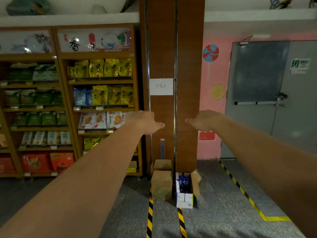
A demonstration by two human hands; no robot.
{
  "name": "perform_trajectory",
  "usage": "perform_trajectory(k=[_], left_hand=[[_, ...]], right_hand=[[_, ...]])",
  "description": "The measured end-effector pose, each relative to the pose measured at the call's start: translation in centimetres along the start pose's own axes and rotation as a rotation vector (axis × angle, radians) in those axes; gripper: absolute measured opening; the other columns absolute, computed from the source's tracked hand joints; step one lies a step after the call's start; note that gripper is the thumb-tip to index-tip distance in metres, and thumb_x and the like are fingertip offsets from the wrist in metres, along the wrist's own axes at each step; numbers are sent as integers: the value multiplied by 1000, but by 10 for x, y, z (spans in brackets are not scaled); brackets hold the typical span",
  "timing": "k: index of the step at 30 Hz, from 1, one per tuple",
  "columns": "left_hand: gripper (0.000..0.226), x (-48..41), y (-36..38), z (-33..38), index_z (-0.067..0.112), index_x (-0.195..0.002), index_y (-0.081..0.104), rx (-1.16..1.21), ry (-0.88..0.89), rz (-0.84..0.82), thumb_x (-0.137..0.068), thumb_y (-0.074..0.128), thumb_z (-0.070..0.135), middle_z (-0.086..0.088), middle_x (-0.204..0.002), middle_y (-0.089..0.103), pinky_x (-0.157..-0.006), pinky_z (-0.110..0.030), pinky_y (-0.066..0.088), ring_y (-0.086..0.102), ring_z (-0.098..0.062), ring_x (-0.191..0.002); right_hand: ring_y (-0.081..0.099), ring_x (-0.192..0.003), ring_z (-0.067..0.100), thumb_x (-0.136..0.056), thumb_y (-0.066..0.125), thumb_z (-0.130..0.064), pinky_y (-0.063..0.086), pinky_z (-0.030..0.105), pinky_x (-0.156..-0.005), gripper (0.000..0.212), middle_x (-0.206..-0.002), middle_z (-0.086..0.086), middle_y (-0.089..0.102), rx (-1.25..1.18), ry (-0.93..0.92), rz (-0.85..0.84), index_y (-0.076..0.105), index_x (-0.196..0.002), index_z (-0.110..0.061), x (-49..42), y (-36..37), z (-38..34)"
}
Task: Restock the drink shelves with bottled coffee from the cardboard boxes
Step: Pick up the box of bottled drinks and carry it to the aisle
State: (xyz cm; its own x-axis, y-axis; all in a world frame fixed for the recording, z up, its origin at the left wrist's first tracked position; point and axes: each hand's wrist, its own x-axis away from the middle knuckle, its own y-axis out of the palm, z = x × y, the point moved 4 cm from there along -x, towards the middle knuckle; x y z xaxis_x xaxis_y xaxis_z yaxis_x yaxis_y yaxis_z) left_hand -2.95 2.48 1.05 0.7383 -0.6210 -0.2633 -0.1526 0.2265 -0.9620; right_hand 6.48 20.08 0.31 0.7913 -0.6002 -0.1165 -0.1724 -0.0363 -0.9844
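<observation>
Head view: 2 arms extend forward, left hand (147,121) and right hand (204,120) each with its grip apart, fingers straight. On the grey speckled floor (223,194), an open white cardboard box (185,198) of blue-capped bottles (183,183) stands just beside a closed brown cardboard box (161,185), against a brown wooden pillar (161,48).

Wood-look pillar (161,117), seemingly glossy packets (103,68)
</observation>
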Motion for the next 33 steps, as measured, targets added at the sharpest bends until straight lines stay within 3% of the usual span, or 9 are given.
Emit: perform_trajectory(k=[7, 11, 18, 22, 25, 29, 33], left_hand=[[66, -14, 29, 21, 18, -142, 40, -53, -9, -68, -92, 37, 61, -7, -142, 46, -99, -41, 43, 47, -26, -126], [61, -40, 41, 23, 20, -135, 47, -105, 10, -47, -92, 36, 62, -6, -134, 51, -90, -37, 43, 50, -25, -119], [54, -116, 70, 6, 21, -126, 52, -75, 28, -72, -93, 38, 61, -5, -126, 55, -79, -33, 33, 51, -22, -113], [56, -174, 77, -19, 20, -129, 50, -77, 46, -96, -92, 39, 60, -5, -124, 56, -82, -32, 43, 54, -22, -109], [57, -218, 80, -39, 20, -129, 50, -101, 60, -70, -92, 39, 61, -6, -123, 56, -88, -36, 47, 54, -23, -109], [57, -264, 89, -62, 20, -127, 51, -132, 93, -67, -91, 38, 63, -5, -121, 57, -84, -34, 47, 55, -23, -107], [56, -302, 102, -80, 20, -127, 51, -134, 113, -73, -92, 39, 61, -5, -122, 57, -81, -33, 46, 54, -23, -107]], right_hand=[[35, -138, 32, -97, 27, -58, 30, 44, -111, 66, -153, 11, 33, 24, -30, -43, 36, -145, -13, -23, 25, 19], [47, -128, 31, -97, 30, -58, 37, 43, -105, 63, -144, 12, 46, -3, -27, -19, 50, -133, -11, -51, 35, 21], [47, -128, 29, -98, 30, -56, 37, 42, -106, 61, -143, 9, 46, -14, -5, -46, 47, -137, -13, -122, 53, 7], [55, -114, 25, -97, 31, -55, 42, 43, -104, 58, -123, 9, 57, -48, 9, -63, 54, -127, -12, -176, 57, -13], [54, -120, 28, -98, 31, -52, 42, 43, -105, 55, -129, 10, 57, -65, 31, -50, 56, -124, -10, -214, 59, -28], [55, -118, 28, -97, 33, -53, 43, 44, -104, 55, -128, 10, 57, -70, 59, -46, 57, -122, -11, -259, 65, -47], [59, -111, 27, -95, 35, -55, 45, 44, -101, 54, -118, 7, 61, -92, 86, -44, 59, -119, -13, -299, 78, -58]])
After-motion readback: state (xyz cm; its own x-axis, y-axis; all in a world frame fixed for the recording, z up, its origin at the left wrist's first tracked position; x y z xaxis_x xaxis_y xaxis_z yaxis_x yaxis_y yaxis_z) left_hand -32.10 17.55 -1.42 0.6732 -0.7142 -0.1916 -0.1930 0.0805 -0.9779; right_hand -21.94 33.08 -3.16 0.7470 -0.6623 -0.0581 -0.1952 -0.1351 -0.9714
